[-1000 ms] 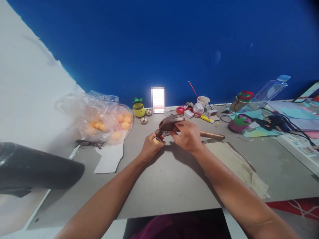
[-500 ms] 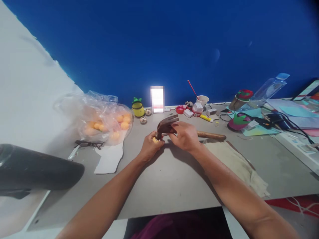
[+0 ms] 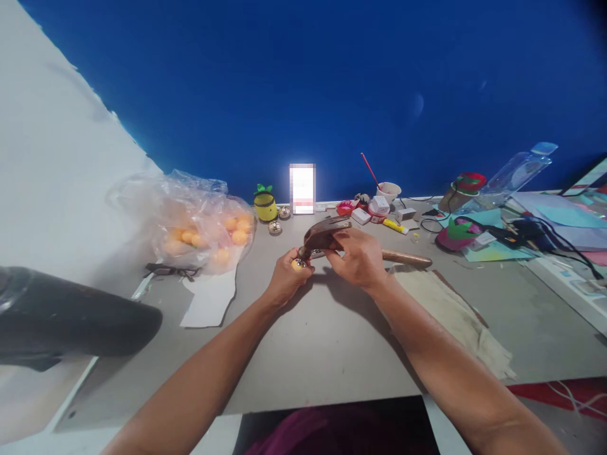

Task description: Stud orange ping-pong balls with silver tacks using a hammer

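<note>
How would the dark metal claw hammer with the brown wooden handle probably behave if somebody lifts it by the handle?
The dark metal claw hammer would likely feel head-heavy, its bulky head sitting at one end. Its brown wooden handle looks rigid, so it should not bend; being rounded, it may twist in a loose grip.

I'm seeing the right hand (image 3: 359, 260) gripping a hammer (image 3: 322, 236) near its head. Just beside the hammer's head, the left hand (image 3: 284, 280) is holding a small yellow object (image 3: 297, 265).
</note>
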`<state>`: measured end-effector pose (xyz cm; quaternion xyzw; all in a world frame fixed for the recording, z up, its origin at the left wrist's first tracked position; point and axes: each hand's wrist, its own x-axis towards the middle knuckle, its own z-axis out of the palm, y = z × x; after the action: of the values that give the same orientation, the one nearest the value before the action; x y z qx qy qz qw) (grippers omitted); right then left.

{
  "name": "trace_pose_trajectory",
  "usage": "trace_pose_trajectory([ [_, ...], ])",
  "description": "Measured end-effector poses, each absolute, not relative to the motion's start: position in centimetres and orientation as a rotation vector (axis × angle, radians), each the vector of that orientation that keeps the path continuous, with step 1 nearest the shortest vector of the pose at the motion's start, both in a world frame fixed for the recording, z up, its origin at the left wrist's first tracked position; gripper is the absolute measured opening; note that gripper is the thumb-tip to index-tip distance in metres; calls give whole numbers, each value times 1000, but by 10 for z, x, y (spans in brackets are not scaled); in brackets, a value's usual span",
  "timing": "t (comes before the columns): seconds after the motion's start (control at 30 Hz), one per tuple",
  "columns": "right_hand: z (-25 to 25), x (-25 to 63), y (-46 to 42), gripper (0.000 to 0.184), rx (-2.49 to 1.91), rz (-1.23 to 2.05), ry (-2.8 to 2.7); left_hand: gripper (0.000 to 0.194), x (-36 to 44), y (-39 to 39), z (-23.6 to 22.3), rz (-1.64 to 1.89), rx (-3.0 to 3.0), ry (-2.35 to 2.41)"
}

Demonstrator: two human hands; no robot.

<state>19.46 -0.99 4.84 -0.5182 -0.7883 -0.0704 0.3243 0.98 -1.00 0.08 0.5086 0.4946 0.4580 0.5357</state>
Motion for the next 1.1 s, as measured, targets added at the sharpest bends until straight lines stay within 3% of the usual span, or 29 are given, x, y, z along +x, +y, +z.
trace_pose_trajectory([
  [0.1,51,194,-11,21,-1390,-135,-2136,23,10,-11,2,1081,1265,1175],
  [0.3,53,193,-14,14,-1419,-208,-2083,23,10,-10,-3,1096,1384,1268],
  [0.43,51,188,-17,24,-1394,-139,-2164,25,9,-10,-2,1099,1321,1224],
  [0.63,53,206,-5,28,-1658,-98,-1972,26,7,-14,7,1008,1302,1128],
  [0.77,54,230,11,44,-1783,-61,-1787,22,4,-13,7,956,1234,1017],
  [1.1,45,268,30,43,-2261,21,-1628,25,4,-10,3,952,1194,953],
])
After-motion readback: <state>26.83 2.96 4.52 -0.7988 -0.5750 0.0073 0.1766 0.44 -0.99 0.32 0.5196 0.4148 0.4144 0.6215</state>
